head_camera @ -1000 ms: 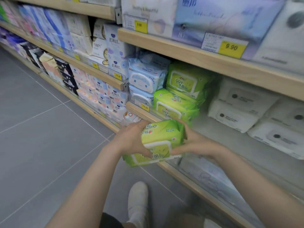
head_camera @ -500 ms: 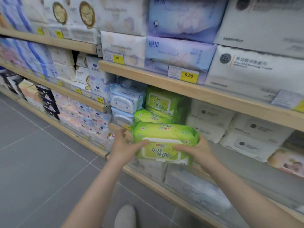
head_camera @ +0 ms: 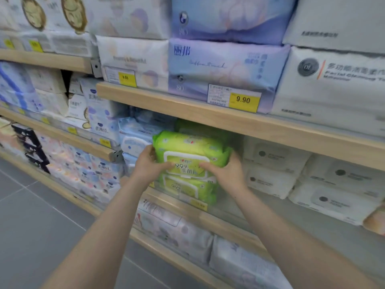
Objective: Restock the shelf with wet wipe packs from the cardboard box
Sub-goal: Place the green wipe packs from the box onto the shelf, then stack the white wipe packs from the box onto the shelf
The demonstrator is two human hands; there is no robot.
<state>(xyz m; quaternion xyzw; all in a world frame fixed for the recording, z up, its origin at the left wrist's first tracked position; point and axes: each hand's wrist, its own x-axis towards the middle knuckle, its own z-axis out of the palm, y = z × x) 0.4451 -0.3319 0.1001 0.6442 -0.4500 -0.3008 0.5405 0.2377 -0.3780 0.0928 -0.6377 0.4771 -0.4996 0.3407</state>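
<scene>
Head view shows your left hand (head_camera: 150, 165) and right hand (head_camera: 226, 174) gripping the soft, likely slippery green pack (head_camera: 190, 152) by its ends, atop another pack (head_camera: 187, 188) on the shelf (head_camera: 210, 219).

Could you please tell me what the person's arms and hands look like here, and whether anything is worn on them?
Both forearms are bare as far as the frame shows, with no sleeves in view. The left hand and right hand wear no gloves, and no watch, bracelet or ring is visible. The picture is slightly blurred, so fine details cannot be told.
</scene>
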